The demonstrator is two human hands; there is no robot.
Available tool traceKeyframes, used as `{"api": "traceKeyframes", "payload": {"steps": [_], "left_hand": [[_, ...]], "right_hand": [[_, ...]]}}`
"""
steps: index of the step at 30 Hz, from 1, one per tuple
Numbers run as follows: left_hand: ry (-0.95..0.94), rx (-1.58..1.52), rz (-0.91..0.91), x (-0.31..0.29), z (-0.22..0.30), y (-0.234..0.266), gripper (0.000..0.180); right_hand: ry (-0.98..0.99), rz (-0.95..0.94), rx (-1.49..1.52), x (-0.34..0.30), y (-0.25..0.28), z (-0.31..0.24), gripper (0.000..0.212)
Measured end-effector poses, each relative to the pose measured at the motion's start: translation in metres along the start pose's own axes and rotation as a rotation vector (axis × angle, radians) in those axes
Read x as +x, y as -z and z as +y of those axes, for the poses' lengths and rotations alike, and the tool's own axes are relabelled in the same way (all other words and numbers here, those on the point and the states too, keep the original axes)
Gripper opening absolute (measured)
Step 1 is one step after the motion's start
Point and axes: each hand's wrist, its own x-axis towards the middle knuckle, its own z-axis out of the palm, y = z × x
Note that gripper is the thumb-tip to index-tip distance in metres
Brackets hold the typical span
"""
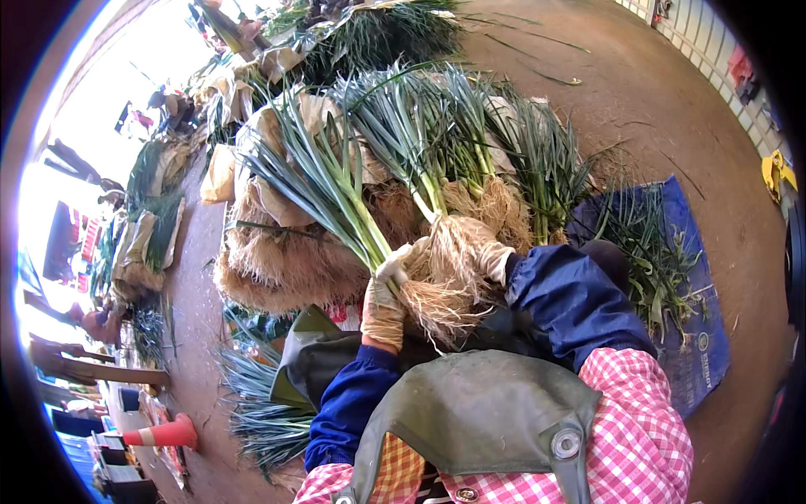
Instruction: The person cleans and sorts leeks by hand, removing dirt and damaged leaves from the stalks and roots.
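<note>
My left hand (384, 307), in a pale glove, is closed around the white lower stalks of a bunch of spring onions (351, 206). Their long green leaves point away to the upper left, and the pale roots (437, 307) hang over my lap. My right hand (493, 254), gloved too, is against the stringy roots of a second bunch of spring onions (430, 189). Those roots hide its fingers, so its grip cannot be made out. Both bunches lean on a big pile of spring onions with matted brown roots (290, 256).
More spring onions lie beside my left leg (264, 412). On the right, loose leaves rest on a blue sheet (693, 353). An orange traffic cone (172, 433) lies tipped at the lower left. Further bundles (378, 42) stand at the back, with brown floor (621, 109) to their right.
</note>
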Motion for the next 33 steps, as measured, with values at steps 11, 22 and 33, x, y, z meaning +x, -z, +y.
{"api": "traceKeyframes", "payload": {"steps": [11, 22, 33], "left_hand": [[0.022, 0.092, 0.179, 0.006, -0.01, 0.026, 0.037], [-0.068, 0.039, 0.046, -0.007, -0.005, 0.005, 0.038], [0.045, 0.146, 0.33, -0.013, -0.035, 0.015, 0.018]], "right_hand": [[-0.293, -0.474, -0.667, 0.001, -0.012, -0.099, 0.021], [0.027, 0.445, -0.719, 0.041, 0.049, -0.087, 0.027], [-0.345, -0.104, -0.486, 0.024, -0.026, -0.097, 0.045]]}}
